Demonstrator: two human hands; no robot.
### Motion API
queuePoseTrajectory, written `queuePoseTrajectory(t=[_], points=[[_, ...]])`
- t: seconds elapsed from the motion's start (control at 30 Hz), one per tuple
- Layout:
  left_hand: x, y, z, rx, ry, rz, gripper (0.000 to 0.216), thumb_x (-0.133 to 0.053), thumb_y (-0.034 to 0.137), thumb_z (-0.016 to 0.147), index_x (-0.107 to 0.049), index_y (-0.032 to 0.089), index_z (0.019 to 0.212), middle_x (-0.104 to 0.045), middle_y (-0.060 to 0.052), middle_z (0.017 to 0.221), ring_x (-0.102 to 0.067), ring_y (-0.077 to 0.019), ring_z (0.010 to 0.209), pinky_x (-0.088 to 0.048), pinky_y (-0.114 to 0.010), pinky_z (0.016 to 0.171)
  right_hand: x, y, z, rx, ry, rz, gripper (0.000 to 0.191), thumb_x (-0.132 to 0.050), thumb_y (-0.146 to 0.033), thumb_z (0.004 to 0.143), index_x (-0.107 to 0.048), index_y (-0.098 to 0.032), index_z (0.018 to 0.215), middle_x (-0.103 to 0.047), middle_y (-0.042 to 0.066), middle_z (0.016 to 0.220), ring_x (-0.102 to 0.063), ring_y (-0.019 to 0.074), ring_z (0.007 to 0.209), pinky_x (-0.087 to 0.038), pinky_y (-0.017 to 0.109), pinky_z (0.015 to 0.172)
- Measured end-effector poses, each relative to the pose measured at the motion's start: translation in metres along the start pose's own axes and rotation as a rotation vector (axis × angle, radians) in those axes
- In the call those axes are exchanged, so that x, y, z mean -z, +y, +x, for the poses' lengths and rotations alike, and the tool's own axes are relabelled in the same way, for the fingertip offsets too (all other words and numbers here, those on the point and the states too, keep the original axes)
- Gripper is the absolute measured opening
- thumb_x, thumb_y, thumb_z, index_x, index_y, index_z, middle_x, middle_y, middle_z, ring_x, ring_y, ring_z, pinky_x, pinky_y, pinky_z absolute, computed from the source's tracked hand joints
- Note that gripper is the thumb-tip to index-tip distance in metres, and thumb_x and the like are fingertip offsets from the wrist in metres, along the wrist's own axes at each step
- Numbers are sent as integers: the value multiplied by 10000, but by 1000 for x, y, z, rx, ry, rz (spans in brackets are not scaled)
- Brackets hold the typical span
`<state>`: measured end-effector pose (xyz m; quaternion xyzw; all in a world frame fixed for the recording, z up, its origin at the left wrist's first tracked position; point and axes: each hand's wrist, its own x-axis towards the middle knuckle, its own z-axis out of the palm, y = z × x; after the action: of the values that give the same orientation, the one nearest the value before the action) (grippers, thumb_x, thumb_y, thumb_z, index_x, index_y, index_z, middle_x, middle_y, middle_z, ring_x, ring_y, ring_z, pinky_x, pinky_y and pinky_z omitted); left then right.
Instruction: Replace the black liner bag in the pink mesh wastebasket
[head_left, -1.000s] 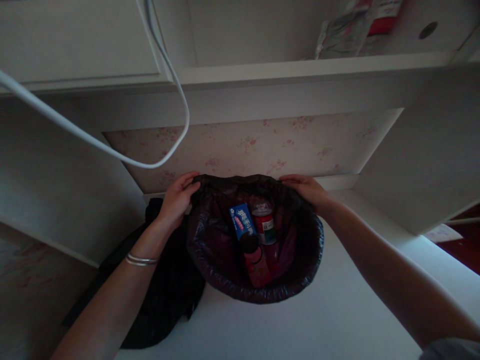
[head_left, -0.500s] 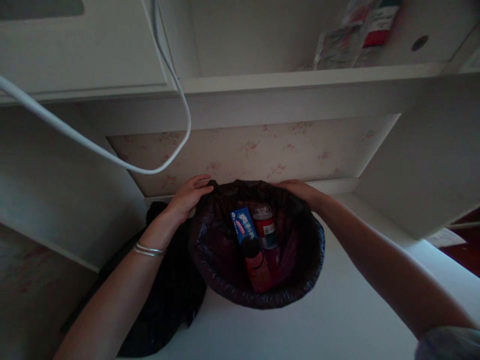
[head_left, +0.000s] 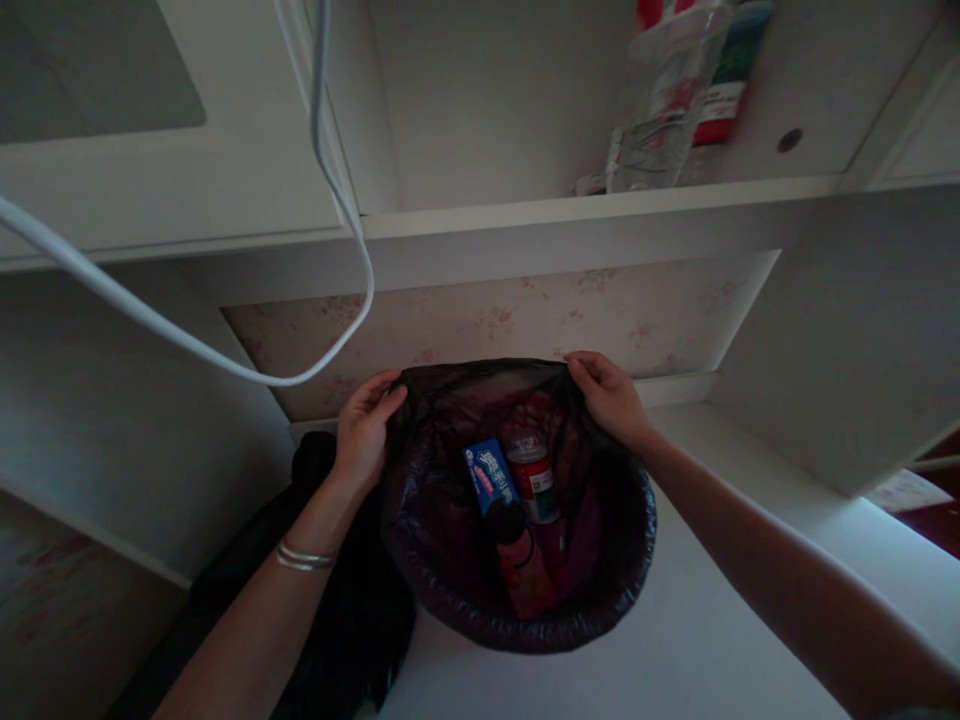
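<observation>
A round bin lined with a black plastic bag (head_left: 450, 590) stands on a pale surface under a desk. My left hand (head_left: 365, 432) pinches the bag's rim at the far left, and my right hand (head_left: 609, 396) pinches it at the far right, with the back edge lifted off the bin between them. Inside lie a blue snack box (head_left: 491, 475), a clear bottle with a red and green label (head_left: 532, 478) and a red bottle with a black cap (head_left: 519, 560). A thin bracelet sits on my left wrist.
A heap of black cloth or bags (head_left: 330, 620) lies left of the bin. A white cable (head_left: 247, 370) loops down in front of the flowered back panel. On the shelf above stands a clear plastic bottle (head_left: 660, 110) beside a packet. White cabinet sides close in left and right.
Both hands have pulled the bag's back rim up and off the bin. The view has tilted upward, showing more of the shelf.
</observation>
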<state>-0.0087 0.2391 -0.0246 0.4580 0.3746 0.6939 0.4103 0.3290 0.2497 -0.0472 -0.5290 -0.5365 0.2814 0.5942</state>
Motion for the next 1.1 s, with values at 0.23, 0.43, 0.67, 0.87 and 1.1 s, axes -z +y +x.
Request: queuePoseTrajectory(t=[0.23,0.43,0.67,0.87,1.1], points=[[45,0,-52,364,-41,-124,416,-850,402,809,-731,342,1203,-735,2,1305,-697,-230,1081,-562,-313,815,44,3,-62,-369,-358,264,372,-643,-608,935,-750,-328,1156,-793,27,1206,-760,288,1031,-622,400,845],[76,-16,-107,694,-184,-139,387,-931,494,715,-821,245,991,-805,-52,1030,-725,-257,951,-580,-338,820,71,19,-102,-606,-441,451,299,-821,-464,826,-802,-279,1059,-832,31,1070,-775,270,976,-616,337,802],[81,7,-116,531,-270,-39,309,-946,484,730,-778,230,786,-712,-15,834,-649,-169,799,-555,-263,728,79,4,-110,-571,-211,504,180,-823,-433,824,-791,-281,918,-819,31,968,-732,211,764,-600,283,637],[73,9,-111,594,-180,-87,514,-1002,403,666,-778,309,1119,-748,-4,1026,-684,-182,906,-580,-280,781,86,-25,-102,-440,-123,491,237,-841,-396,824,-751,-376,1043,-778,-35,875,-692,168,661,-571,254,553],[73,1,-119,521,-102,-143,565,-1020,336,644,-780,293,1154,-749,-5,1033,-695,-165,922,-590,-260,811,88,-15,-125,-310,-179,464,790,-853,-328,739,-572,-510,1454,-704,-17,1412,-730,278,1152,-644,361,824]])
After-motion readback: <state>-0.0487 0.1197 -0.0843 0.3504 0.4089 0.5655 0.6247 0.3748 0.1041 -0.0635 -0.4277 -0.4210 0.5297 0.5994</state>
